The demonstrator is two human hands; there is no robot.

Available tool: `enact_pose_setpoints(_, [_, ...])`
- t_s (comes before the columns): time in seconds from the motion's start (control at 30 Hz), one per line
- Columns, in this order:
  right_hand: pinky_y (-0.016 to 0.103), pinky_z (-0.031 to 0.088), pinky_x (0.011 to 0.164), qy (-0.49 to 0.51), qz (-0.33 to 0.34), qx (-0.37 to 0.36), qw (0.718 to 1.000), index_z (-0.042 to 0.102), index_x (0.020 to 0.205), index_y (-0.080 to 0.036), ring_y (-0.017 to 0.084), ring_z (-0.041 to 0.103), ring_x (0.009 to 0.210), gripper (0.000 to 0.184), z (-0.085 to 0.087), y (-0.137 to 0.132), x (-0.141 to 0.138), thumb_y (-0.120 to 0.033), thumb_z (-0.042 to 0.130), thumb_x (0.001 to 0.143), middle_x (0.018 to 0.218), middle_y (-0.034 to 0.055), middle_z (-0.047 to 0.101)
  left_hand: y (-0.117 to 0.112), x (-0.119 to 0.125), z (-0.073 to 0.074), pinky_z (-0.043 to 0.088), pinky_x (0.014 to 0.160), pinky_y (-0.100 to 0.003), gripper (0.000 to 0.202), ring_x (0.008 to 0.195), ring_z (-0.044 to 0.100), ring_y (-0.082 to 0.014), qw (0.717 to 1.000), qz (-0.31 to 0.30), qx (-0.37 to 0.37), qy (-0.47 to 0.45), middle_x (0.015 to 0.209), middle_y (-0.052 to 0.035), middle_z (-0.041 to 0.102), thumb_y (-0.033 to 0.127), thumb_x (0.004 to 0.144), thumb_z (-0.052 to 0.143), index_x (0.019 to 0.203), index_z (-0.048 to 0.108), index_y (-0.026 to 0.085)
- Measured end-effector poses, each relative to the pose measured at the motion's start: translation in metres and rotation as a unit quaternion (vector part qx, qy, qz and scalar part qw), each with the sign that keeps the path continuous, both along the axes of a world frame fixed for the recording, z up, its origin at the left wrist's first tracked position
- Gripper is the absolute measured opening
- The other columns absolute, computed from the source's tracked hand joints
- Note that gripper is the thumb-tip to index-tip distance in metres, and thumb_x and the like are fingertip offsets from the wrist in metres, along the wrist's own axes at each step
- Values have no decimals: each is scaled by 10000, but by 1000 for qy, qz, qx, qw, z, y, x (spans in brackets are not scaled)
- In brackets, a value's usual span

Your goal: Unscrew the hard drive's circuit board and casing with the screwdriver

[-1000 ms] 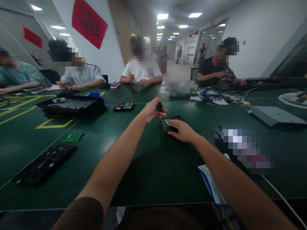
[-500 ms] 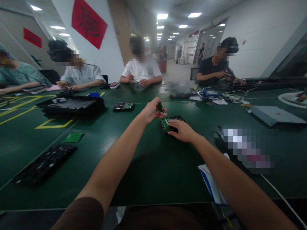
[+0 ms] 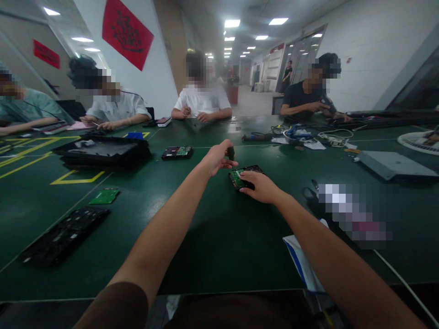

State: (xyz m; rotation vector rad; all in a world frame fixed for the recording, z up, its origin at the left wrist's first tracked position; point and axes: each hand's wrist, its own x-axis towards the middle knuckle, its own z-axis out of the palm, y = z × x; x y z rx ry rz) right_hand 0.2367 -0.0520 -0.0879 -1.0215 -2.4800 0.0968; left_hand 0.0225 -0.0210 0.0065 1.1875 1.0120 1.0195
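On table, right of ctr, our L hand grips driver, R hand pins drive; we'd guess stiff, hefty, PCB fragile: hold by side edges.

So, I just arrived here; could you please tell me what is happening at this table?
The person's left hand holds an upright, dark-handled tool, probably a screwdriver, over a black unit with a green board. The right hand lies on that unit; whether the tool's tip touches it is hard to tell. A loose green circuit board and a black casing lie to the left on the green table. Across it sits a person in a white shirt.
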Motion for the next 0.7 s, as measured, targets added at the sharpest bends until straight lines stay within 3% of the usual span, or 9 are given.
enact_pose_setpoints(0.23, [511,446,1160,-4,-4,2,1000,682,1315,-169,317,598,1311,477,1,-1,0,-417,700,908,1396,143,650,-1,-1,1,477,488,-239,314,635,702,-177,998,-63,-27,-1,954,-123,726,438,858,544,929,661,155])
enact_pose_setpoints(0.33, [502,445,1162,-1,-1,1,1000,676,1324,-168,312,593,1317,483,1,0,1,-412,701,908,1402,142,646,1,-1,-2,499,504,-249,298,654,720,-196,999,-39,-28,-22,908,-117,713,443,868,543,906,617,157])
enact_pose_setpoints(0.47, [504,438,1168,0,1,-4,1000,677,1326,-170,310,590,1322,482,-1,2,1,-416,697,912,1410,138,641,6,1,-6,481,484,-240,202,578,695,-166,999,33,32,9,809,-50,639,370,858,611,891,576,174])
enact_pose_setpoints(0.7, [496,430,1174,-3,-3,-4,1000,677,1326,-157,308,586,1327,497,-1,1,1,-430,696,912,1406,149,642,8,2,-11,510,521,-216,161,595,697,-124,997,2,67,35,852,-12,627,314,890,683,902,576,195])
